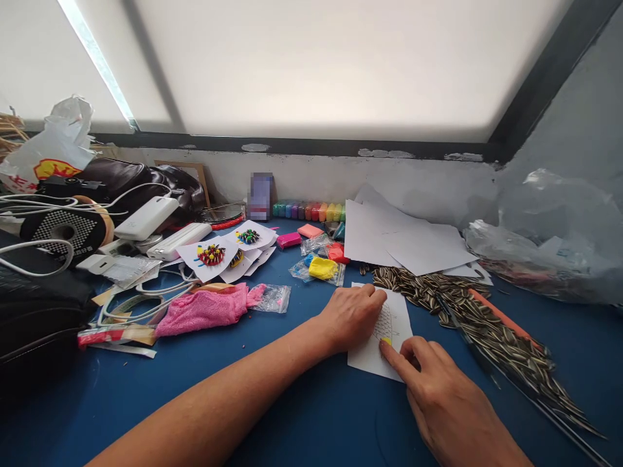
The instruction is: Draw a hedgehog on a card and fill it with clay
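Small white paper card with a faint pencilled outline, lying flat on the blue tabletop, just beside a heap of striped sunflower seeds. Being pinned along its left edge by the left hand, fingers curled down, gripping nothing. Being pressed near its lower part by the right hand, index finger stretched out onto a tiny yellow clay dab, other fingers loosely bent. Covering part of the outline, so its shape staying unclear. Lying further back: a yellow clay lump in a clear bag, loose white sheets, a pink cloth. Being cut off at the lower right, the seed heap.
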Demonstrator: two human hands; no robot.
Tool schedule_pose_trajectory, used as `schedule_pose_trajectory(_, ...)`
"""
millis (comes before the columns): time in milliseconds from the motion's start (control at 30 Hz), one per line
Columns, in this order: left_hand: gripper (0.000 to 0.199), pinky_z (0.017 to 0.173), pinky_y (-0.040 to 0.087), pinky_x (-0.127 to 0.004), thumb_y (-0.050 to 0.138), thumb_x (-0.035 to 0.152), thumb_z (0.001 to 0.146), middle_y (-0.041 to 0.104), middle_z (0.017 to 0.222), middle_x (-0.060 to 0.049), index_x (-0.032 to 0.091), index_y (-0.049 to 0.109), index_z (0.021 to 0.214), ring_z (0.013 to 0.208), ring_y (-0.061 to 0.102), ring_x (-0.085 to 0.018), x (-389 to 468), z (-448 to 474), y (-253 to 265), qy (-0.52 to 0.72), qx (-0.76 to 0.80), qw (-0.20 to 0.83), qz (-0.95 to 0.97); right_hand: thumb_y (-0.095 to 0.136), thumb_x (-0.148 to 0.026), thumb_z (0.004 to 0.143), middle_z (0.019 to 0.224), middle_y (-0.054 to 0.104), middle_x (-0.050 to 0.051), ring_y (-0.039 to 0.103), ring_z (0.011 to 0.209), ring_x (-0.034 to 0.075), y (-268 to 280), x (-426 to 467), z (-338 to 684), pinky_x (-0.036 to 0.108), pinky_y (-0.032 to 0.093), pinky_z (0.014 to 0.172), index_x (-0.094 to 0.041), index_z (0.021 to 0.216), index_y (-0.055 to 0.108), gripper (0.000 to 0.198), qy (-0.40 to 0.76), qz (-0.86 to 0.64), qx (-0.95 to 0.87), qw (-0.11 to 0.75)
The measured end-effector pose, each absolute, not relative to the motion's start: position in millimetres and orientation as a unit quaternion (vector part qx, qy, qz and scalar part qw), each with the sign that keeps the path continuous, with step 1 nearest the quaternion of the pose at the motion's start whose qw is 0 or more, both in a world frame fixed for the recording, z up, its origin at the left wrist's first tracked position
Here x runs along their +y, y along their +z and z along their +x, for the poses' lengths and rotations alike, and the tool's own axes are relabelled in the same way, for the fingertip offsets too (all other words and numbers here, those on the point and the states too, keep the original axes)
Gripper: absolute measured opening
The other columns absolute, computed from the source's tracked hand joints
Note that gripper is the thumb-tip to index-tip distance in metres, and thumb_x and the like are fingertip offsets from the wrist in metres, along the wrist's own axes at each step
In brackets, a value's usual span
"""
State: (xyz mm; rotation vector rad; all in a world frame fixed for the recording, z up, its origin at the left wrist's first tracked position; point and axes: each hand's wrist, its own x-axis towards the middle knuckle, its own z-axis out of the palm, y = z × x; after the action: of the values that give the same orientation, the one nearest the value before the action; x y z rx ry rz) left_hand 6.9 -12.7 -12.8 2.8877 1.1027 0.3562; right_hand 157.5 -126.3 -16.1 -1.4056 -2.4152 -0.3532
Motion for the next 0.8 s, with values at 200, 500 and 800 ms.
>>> schedule_pose_trajectory(200, 0.010, 0.055, 0.040, -0.029, 0.038, 0.020, 0.092, 0.062, 0.093, -0.003, 0.018, 0.047, 0.091, 0.078, 0.062, -0.019, -13.3, 7.2, -14.0, 0.116, 0.352, 0.011, 0.929, 0.038, -0.001, 0.080, 0.082, 0.059, 0.009, 0.058, 0.068, 0.019, -14.4, -127.3, 159.0, 0.030, 0.056, 0.055, -0.013, 0.115, 0.063, 0.045, -0.109, -0.494, -0.845, 0.174)
schedule_pose_trajectory(500, 0.009, 0.056, 0.040, -0.029, 0.037, 0.017, 0.092, 0.062, 0.095, -0.004, 0.018, 0.047, 0.092, 0.078, 0.061, -0.019, -12.2, 6.5, -15.6, 0.121, 0.350, 0.011, 0.929, 0.037, -0.003, 0.082, 0.086, 0.059, 0.010, 0.059, 0.070, 0.019, -13.4, -129.6, 161.4, 0.031, 0.057, 0.055, -0.017, 0.113, 0.065, 0.044, -0.092, -0.491, -0.849, 0.172)
schedule_pose_trajectory(800, 0.009, 0.056, 0.038, -0.028, 0.038, 0.019, 0.093, 0.062, 0.095, -0.003, 0.018, 0.047, 0.092, 0.077, 0.061, -0.018, -13.7, 6.0, -14.8, 0.118, 0.352, 0.014, 0.928, 0.039, -0.004, 0.080, 0.088, 0.063, 0.011, 0.061, 0.071, 0.020, -11.3, -135.4, 158.7, 0.032, 0.059, 0.056, -0.019, 0.106, 0.068, 0.042, -0.087, -0.487, -0.855, 0.153)
